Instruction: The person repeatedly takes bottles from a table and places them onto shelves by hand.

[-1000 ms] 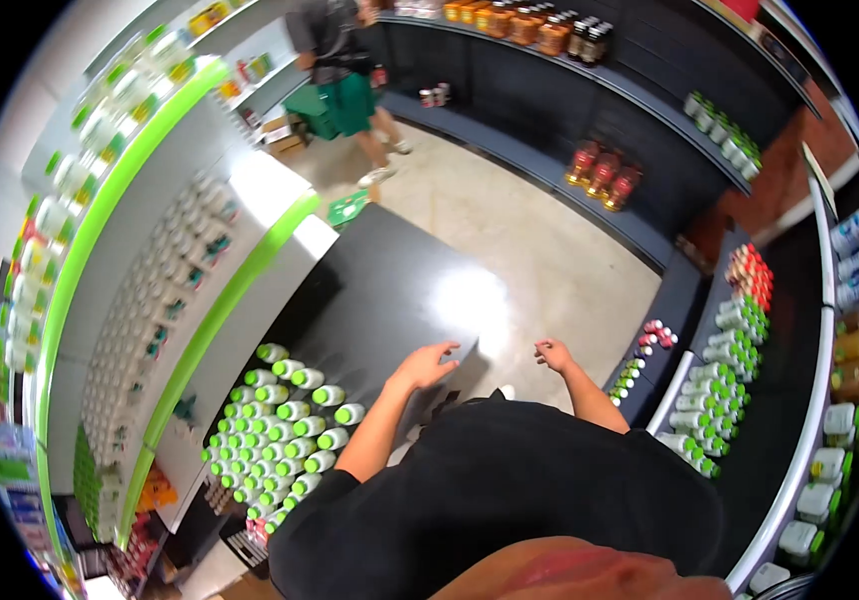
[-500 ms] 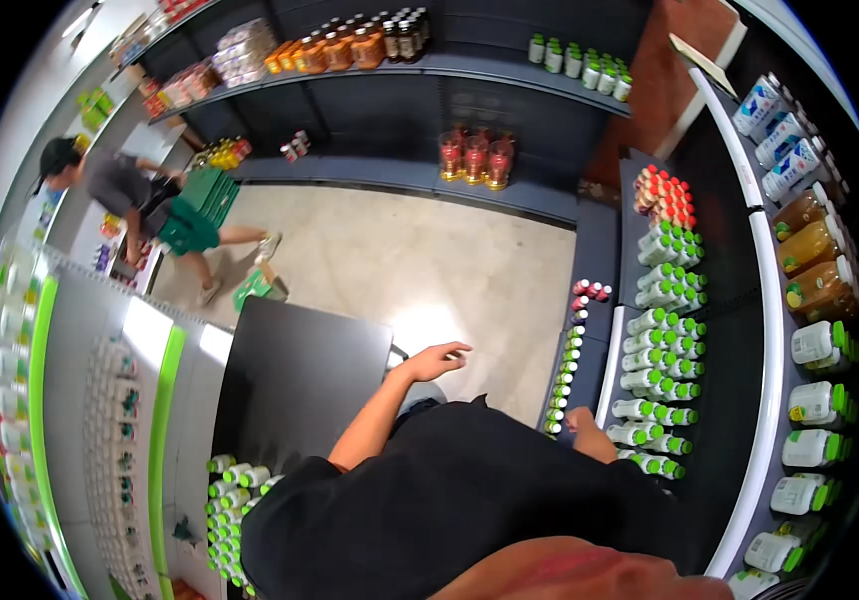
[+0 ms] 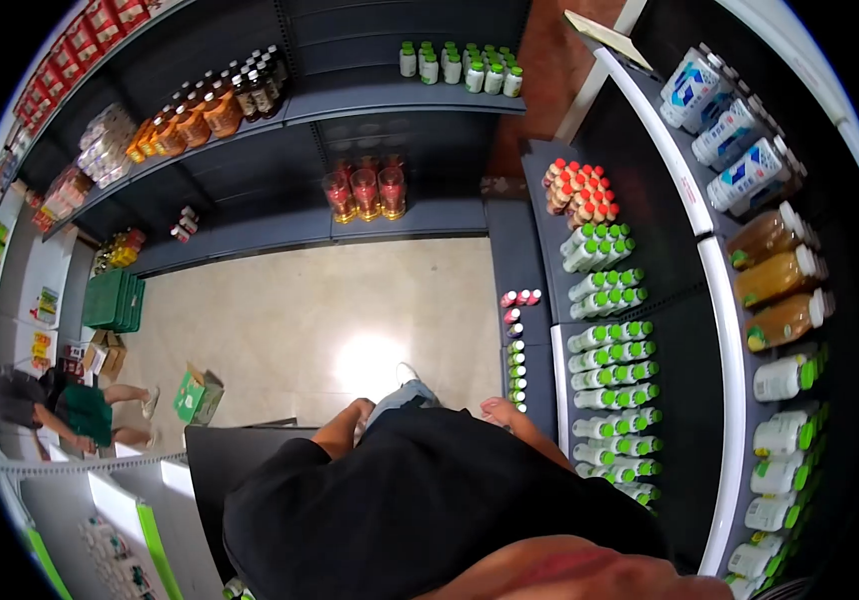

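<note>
We hold our left hand point(image 3: 361, 408), near a dark table point(image 3: 233, 455), apart from our right hand point(image 3: 499, 408), near small green-capped bottles point(image 3: 517, 371) on a low shelf point(image 3: 539, 372); whether either grips anything, we cannot tell.

No legible text, numbers or signs.

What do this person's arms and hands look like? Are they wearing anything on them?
The left hand and right hand look bare. Plain black sleeves leave the forearms uncovered. The fingers are too small to check for rings.
</note>
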Tool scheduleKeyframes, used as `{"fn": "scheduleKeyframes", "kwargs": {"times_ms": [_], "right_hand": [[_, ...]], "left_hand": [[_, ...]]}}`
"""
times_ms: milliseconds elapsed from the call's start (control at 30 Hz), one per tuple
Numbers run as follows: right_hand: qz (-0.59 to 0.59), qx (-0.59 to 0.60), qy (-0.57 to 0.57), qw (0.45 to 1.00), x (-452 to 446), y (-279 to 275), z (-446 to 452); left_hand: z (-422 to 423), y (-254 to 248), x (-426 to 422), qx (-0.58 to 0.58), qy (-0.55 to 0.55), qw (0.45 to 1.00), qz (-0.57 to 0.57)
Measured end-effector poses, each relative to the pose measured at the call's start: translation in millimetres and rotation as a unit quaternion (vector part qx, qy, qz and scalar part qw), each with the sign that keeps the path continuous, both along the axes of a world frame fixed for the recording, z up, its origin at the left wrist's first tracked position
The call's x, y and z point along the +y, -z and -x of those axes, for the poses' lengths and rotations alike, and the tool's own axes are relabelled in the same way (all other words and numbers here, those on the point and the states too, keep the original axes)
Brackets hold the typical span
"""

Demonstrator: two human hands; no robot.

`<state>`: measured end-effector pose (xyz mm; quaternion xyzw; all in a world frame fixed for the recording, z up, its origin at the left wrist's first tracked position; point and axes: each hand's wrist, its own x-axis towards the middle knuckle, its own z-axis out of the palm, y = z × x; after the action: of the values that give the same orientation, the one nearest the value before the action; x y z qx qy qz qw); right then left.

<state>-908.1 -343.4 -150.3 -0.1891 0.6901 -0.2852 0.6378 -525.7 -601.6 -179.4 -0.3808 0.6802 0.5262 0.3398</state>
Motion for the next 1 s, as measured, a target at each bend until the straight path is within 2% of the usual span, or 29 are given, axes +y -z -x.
{"fn": "scheduleKeyframes", "kwargs": {"times_ms": [67,133,167,233,267,300,367,400,467,500,533,600,667,767,800,833,867,900,933,1000], "right_hand": [[-0.037,0.045,0.064,0.996,-14,-9,48],[-0.069,0.106,0.158,0.979,-18,-20,91],[-0.086,0.137,0.206,0.965,-18,-24,112],[-0.123,0.169,0.294,0.933,-33,-39,141],[-0.086,0.154,0.327,0.929,-38,-48,146],[-0.075,0.168,0.318,0.93,-45,-59,146],[-0.049,0.169,0.312,0.934,-53,-65,135],[-0.005,0.089,0.355,0.931,-53,-53,131],[-0.007,0.041,0.341,0.939,-52,-34,112],[-0.02,0.034,0.32,0.947,-54,-25,101],[-0.038,0.034,0.297,0.954,-57,-17,88],[-0.061,0.031,0.265,0.962,-62,-1,78],[-0.079,0.027,0.232,0.969,-81,9,78],[-0.086,0.025,0.175,0.98,-123,24,106],[-0.08,0.026,0.157,0.984,-142,32,126],[-0.07,0.027,0.142,0.987,-162,37,151],[-0.054,0.027,0.133,0.989,-184,47,182],[-0.036,0.024,0.126,0.991,-211,50,212],[-0.017,0.015,0.121,0.992,-246,53,246],[0.04,-0.019,0.137,0.99,-318,72,314]], "left_hand": [[31,-34,-27,-0.004,-0.179,0.982,0.059],[49,-8,-65,0.104,-0.262,0.959,-0.001],[61,0,-79,0.119,-0.345,0.931,-0.025],[87,-3,-120,0.112,-0.306,0.944,-0.049],[97,-3,-138,0.102,-0.278,0.954,-0.047],[104,10,-158,0.093,-0.204,0.974,-0.029],[112,27,-195,0.194,-0.101,0.975,-0.03],[120,31,-213,0.269,-0.028,0.963,-0.009],[153,11,-232,0.178,-0.011,0.979,0.102],[169,11,-239,0.149,-0.223,0.963,-0.032],[187,-3,-246,0.111,-0.217,0.97,-0.003],[211,1,-258,0.159,-0.272,0.946,-0.074],[229,13,-267,0.152,-0.273,0.944,-0.109],[238,35,-285,0.124,-0.147,0.979,-0.067],[246,14,-297,0.161,-0.046,0.985,-0.028],[254,-9,-309,0.212,0.076,0.974,0.024],[260,-24,-323,0.334,0.25,0.897,0.144],[250,-8,-343,0.138,0.047,0.988,-0.039],[245,9,-359,0.079,0.024,0.996,0.027],[257,-6,-396,0.065,-0.121,0.99,-0.019]]}}
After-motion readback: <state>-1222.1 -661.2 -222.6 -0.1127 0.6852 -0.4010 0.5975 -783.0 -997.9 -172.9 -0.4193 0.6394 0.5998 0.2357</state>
